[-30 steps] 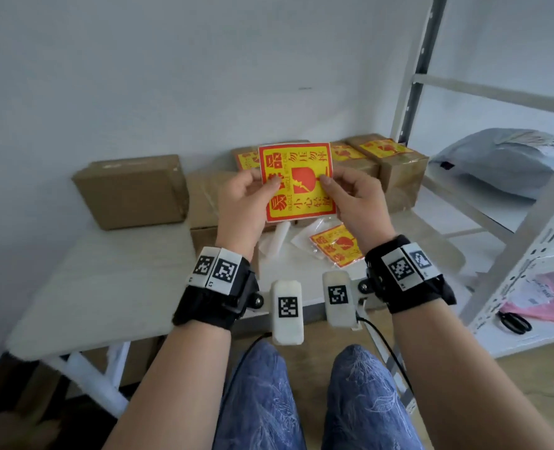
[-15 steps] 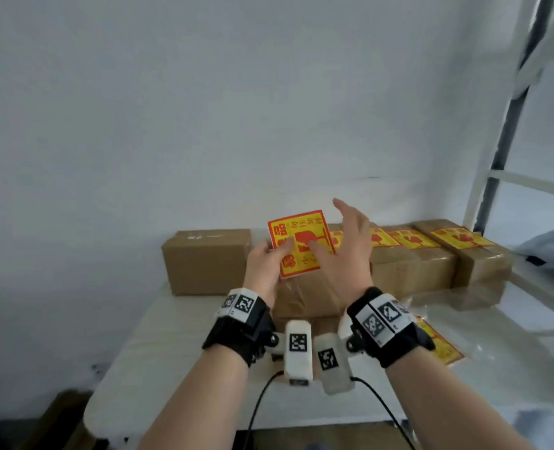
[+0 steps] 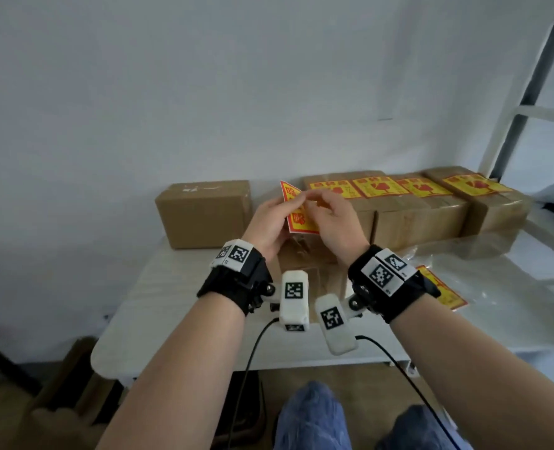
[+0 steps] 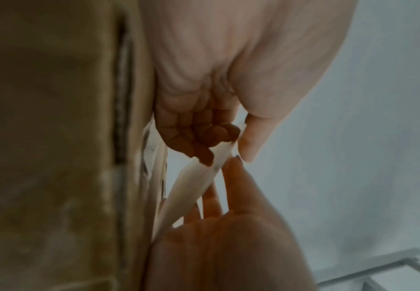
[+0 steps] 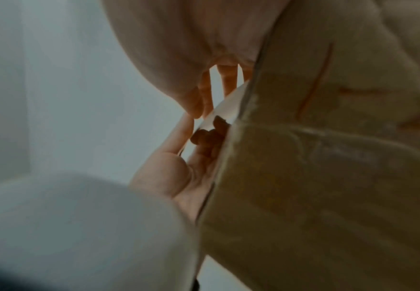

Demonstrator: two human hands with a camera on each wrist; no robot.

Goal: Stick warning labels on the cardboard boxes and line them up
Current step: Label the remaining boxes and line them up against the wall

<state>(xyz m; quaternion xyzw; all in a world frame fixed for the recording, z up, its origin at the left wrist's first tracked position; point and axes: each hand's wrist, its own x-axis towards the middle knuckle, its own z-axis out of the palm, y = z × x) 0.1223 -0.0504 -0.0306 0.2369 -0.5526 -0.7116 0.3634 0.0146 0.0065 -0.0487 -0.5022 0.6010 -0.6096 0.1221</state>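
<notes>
Both hands are meeting, raised in front of the person.

The left hand (image 3: 267, 219) and right hand (image 3: 333, 219) are reaching forward on extended forearms, each wearing a black wrist strap. Both are pinching the same thin sheet between thumb and curled fingers (image 4: 198, 135), their fingertips nearly touching at its top edge.

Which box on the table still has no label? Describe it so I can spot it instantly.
Look along the white wall to the row of cardboard boxes at the back of the table. The unlabelled box stands alone at the left end, apart from the others. Its top is bare brown, while the labelled boxes carry yellow-and-red stickers.
</notes>
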